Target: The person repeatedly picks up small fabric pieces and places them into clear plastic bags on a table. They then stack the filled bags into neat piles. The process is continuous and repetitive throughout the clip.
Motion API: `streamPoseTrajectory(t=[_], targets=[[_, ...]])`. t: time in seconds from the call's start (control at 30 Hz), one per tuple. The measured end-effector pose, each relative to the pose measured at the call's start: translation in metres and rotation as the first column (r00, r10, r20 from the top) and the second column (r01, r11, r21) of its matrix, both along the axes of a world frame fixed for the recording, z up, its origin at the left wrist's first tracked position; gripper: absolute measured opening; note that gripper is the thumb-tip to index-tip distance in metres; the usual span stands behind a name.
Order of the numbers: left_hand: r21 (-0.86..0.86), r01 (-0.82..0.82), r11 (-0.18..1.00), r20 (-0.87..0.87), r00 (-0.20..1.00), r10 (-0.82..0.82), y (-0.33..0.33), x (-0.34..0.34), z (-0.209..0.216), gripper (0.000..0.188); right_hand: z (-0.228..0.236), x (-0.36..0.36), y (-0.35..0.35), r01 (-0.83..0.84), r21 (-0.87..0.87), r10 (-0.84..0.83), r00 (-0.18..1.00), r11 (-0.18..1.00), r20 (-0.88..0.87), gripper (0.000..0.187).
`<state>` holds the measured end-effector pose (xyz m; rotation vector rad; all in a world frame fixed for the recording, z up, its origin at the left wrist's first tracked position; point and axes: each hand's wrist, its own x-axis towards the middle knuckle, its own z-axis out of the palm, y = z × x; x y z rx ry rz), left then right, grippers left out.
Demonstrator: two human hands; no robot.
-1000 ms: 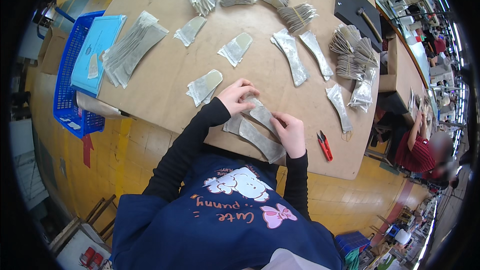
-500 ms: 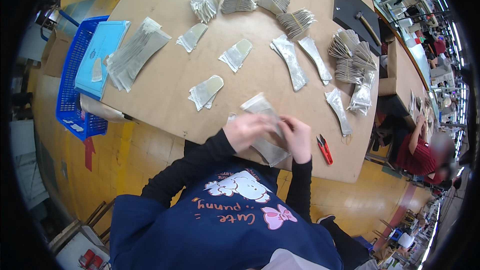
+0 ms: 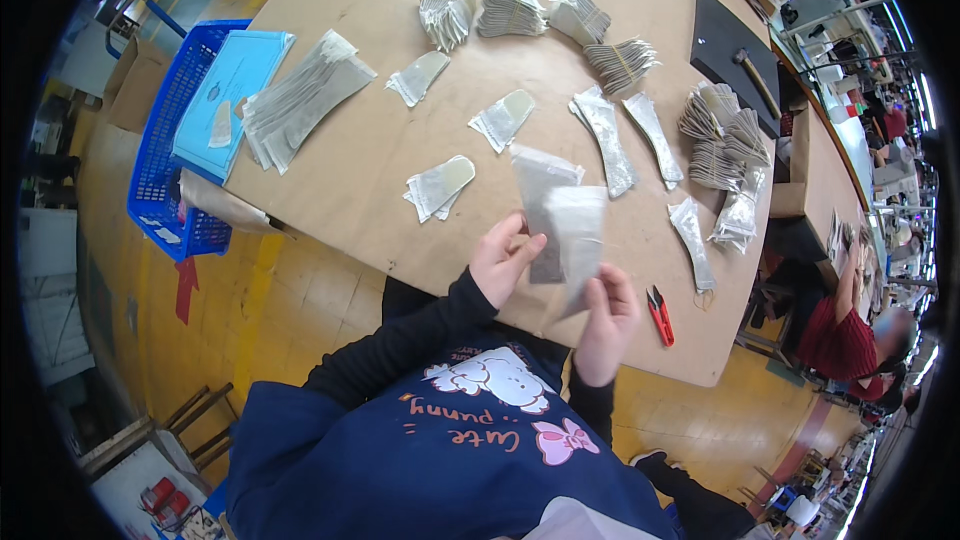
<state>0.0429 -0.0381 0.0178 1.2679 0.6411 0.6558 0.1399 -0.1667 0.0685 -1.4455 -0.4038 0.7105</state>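
Near the table's front edge, my left hand [image 3: 506, 258] pinches a grey cut fabric piece [image 3: 541, 180] between thumb and fingers. My right hand [image 3: 608, 328] grips a paler, whitish fabric piece [image 3: 577, 222] by its lower end. Both pieces are raised in front of me, the pale one partly overlapping the grey one. A small stack of rounded-end fabric pieces [image 3: 440, 187] lies just beyond my left hand. Red thread snips [image 3: 660, 317] rest on the table to the right of my right hand.
Tied bundles of fabric pieces [image 3: 512, 10] stand at the back, others [image 3: 722, 135] at the right. A long fanned stack [image 3: 305, 100] lies left, beside a blue basket [image 3: 150, 155] holding a light-blue folder [image 3: 225, 90]. A hammer [image 3: 757, 83] rests on a black board [image 3: 715, 35].
My hands have moved apart, from close together low over the table. The fabric pieces that lay flat or under my hands are now held up. The view has shifted slightly.
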Motion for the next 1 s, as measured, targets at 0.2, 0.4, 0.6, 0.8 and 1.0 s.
streamPoseTrajectory(t=[0.2, 0.4, 0.6, 0.8, 1.0], targets=[[-0.407, 0.024, 0.913, 0.023, 1.000, -0.016, -0.024, -0.021, -0.001, 0.035, -0.010, -0.029, 0.034, 0.007, -0.204, 0.095, 0.871, 0.979, 0.481, 0.018], [-0.344, -0.417, 0.841, 0.032, 0.890, 0.454, -0.025, -0.032, 0.004, 0.041, -0.020, -0.023, 0.030, -0.092, -0.296, 0.253, 0.779, 0.951, 0.573, 0.013], [0.637, -0.159, 0.754, -0.072, 0.962, 0.263, 0.011, -0.057, 0.022, 0.055, -0.048, -0.002, 0.027, -0.232, -0.334, 0.405, 0.592, 0.914, 0.697, 0.015], [0.767, 0.578, 0.279, -0.601, 0.799, -0.005, 0.017, -0.032, -0.009, 0.062, -0.045, 0.009, 0.010, -0.154, -0.371, 0.386, 0.594, 0.916, 0.706, 0.023], [0.741, 0.657, 0.137, -0.639, 0.753, -0.157, 0.043, -0.043, -0.026, 0.048, -0.038, 0.017, -0.016, -0.163, -0.555, 0.564, 0.440, 0.816, 0.699, 0.049]])
